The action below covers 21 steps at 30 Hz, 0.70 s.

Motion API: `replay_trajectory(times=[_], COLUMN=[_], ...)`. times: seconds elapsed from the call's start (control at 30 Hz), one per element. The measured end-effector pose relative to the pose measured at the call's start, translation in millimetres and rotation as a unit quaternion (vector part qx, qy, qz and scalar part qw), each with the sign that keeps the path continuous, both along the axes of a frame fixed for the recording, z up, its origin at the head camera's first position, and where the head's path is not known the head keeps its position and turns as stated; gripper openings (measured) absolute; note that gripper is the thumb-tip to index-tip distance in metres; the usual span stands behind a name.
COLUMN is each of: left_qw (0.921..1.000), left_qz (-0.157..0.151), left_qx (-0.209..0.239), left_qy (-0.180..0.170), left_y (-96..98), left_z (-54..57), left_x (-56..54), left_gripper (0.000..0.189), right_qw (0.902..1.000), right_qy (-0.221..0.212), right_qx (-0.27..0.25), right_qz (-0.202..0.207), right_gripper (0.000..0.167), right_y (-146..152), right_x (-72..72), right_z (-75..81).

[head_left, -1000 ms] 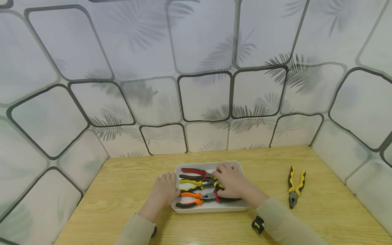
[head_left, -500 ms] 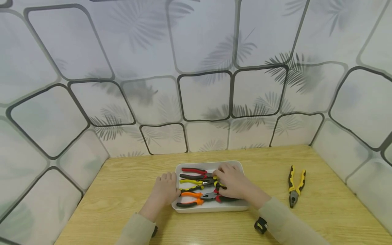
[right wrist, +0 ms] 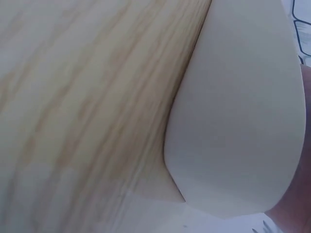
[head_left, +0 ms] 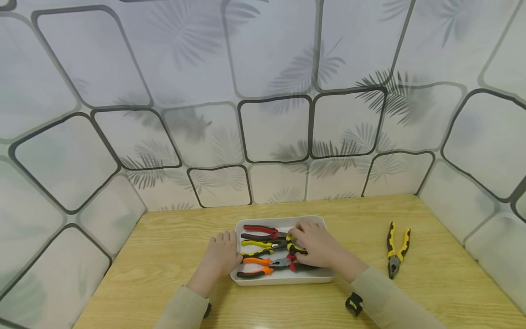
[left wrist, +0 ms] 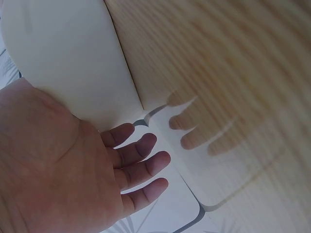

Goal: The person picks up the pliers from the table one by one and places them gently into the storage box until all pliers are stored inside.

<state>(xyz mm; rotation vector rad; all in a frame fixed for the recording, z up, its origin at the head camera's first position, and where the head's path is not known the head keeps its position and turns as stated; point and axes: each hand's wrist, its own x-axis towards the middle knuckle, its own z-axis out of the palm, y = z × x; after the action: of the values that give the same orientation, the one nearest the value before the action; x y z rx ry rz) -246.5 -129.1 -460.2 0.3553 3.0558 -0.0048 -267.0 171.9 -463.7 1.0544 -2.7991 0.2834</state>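
Observation:
A white tray (head_left: 283, 282) holds several pairs of pliers. In the head view, my left hand (head_left: 220, 254) is at the tray's left wall, its thumb over the rim; in the left wrist view its four fingers extend loosely beside the wall. My right hand (head_left: 316, 244) reaches into the right side and pinches yellow-and-black pliers (head_left: 296, 249), mostly hidden beneath it. Left of it lie red-and-black pliers (head_left: 260, 230), other yellow-and-black pliers (head_left: 259, 244) and orange-and-black pliers (head_left: 256, 261). A red-and-black handle (head_left: 302, 267) shows below the right hand. The tray wall (right wrist: 238, 111) hides most of that hand in the right wrist view.
Yellow-and-black combination pliers (head_left: 395, 256) lie alone on the wooden table (head_left: 353, 219), right of the tray, with handles spread. Patterned walls (head_left: 275, 132) border the table at the back and sides.
My right hand has shifted slightly right, and the yellow-and-black pliers under its fingers have moved right with it. My left hand and the tray have stayed in place.

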Motion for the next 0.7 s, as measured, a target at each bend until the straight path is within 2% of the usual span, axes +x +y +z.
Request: replay_trajectory(times=[0.7], left_qw=[0.9999], left_qz=[0.006], left_qx=[-0.006], left_qy=[-0.006], left_y=[0.6], left_z=[-0.8], left_x=[-0.7], left_gripper=[0.043], right_qw=[0.9996], right_qy=[0.027], right_qx=[-0.004], right_qz=[0.001], right_gripper=[0.039], right_y=[19], right_x=[2.0], right_z=[3.5])
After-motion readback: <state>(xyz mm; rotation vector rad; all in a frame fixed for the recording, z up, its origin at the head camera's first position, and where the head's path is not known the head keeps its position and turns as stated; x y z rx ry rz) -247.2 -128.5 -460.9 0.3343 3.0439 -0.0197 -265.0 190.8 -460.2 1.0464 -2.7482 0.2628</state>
